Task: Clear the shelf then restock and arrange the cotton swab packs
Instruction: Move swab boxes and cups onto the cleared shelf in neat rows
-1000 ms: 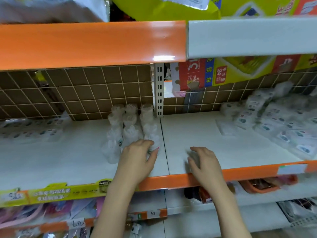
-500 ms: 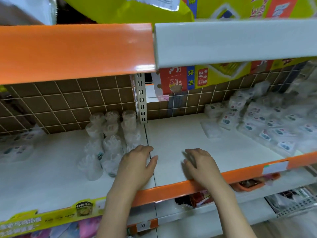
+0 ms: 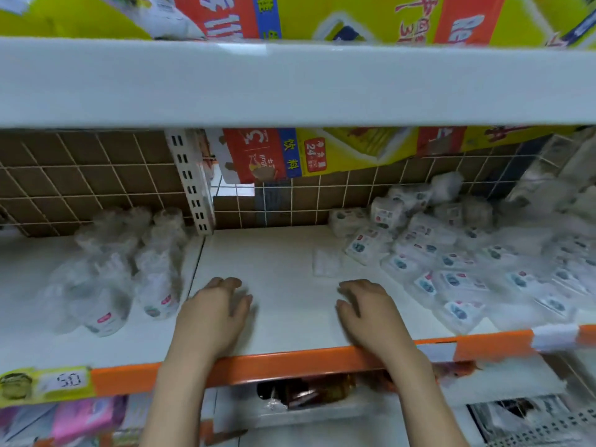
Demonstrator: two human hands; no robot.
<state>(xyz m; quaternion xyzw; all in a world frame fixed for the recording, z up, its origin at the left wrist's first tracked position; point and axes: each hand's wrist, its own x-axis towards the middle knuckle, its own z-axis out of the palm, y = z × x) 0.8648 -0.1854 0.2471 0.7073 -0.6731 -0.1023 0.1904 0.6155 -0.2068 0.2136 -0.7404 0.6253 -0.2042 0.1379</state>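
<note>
Both my hands hover over the bare middle of the white shelf (image 3: 283, 253), holding nothing. My left hand (image 3: 214, 312) is palm down with loosely bent fingers, just right of a cluster of clear round cotton swab tubs (image 3: 129, 269). My right hand (image 3: 367, 312) is also palm down with relaxed fingers, left of a loose heap of flat cotton swab packs (image 3: 467, 262) with blue and red labels. One small flat pack (image 3: 325, 262) lies apart, beyond my right hand.
The shelf has an orange front rail (image 3: 290, 362) with a yellow price label (image 3: 45, 385). A brown wire-grid back panel (image 3: 96, 182) and a white upright post (image 3: 193, 185) stand behind. A grey upper shelf edge (image 3: 290, 82) hangs overhead. Yellow cartons (image 3: 354, 150) lean behind.
The view has swung right and closer. My left hand has come off the round tubs and moved right onto the bare shelf; my right hand stays near the shelf's front.
</note>
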